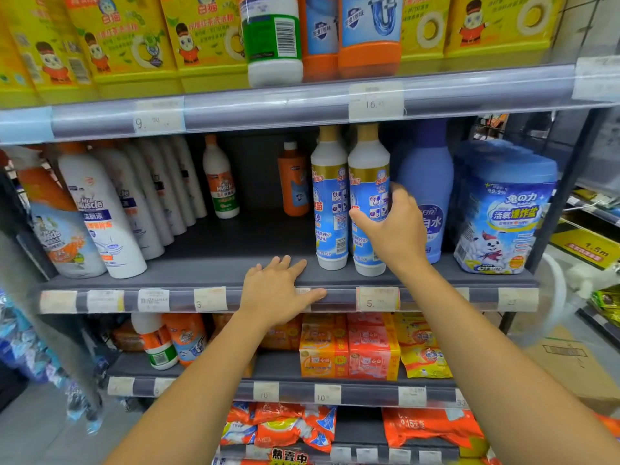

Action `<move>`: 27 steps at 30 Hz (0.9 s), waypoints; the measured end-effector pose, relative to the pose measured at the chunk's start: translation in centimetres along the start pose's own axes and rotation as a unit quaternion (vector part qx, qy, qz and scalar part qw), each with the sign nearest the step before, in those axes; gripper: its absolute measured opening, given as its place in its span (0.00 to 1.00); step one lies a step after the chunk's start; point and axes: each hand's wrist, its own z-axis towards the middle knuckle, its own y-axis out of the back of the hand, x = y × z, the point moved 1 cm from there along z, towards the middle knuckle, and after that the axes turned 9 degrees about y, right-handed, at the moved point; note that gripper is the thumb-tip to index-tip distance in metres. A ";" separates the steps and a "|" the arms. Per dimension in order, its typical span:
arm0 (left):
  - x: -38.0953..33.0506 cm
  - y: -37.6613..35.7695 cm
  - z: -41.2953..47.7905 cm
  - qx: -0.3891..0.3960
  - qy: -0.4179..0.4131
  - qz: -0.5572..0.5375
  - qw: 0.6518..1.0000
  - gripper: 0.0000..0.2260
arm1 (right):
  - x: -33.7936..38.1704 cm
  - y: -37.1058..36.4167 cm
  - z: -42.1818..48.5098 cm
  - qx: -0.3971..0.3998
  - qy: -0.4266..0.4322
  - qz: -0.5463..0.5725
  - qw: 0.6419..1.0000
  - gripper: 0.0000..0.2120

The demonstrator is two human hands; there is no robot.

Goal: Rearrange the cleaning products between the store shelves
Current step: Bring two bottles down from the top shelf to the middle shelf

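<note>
Two white bottles with blue labels and gold caps stand side by side on the middle shelf (214, 273). My right hand (394, 229) grips the right one (367, 182), thumb across its front and fingers round its right side. The left one (330, 196) stands free beside it. My left hand (276, 290) rests flat on the shelf's front edge, fingers straight, holding nothing.
A blue bleach bottle (427, 182) and a blue tub (503, 209) stand right of my right hand. An orange bottle (293, 182) and a small white bottle (221, 182) sit at the back. White Mr Muscle bottles (100, 209) fill the left. More products line the shelves above and below.
</note>
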 end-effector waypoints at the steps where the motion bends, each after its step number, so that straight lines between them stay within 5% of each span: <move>1: 0.0 0.0 0.0 0.004 0.002 -0.001 1.000 0.45 | -0.2 -0.1 -0.1 -0.004 -0.004 -0.005 1.000 0.28; 9: -0.1 0.3 0.0 0.030 0.003 -0.005 1.000 0.44 | -1.6 0.4 -1.0 0.036 -0.038 0.012 0.999 0.31; 13: -0.9 1.3 1.1 0.058 0.051 -0.154 0.985 0.45 | -3.4 0.3 -3.8 0.108 -0.070 -0.005 0.992 0.25; 18: -2.8 2.4 4.2 0.125 0.066 -0.393 0.909 0.44 | -3.6 -0.4 -4.5 0.125 -0.077 -0.047 0.988 0.26; 22: -3.8 1.9 5.3 0.124 0.032 -0.435 0.892 0.32 | -3.5 -0.8 -4.4 0.123 -0.071 -0.061 0.988 0.27; 27: -4.0 1.4 5.3 0.106 0.032 -0.456 0.883 0.31 | -3.5 -1.4 -4.5 0.114 -0.074 -0.085 0.987 0.27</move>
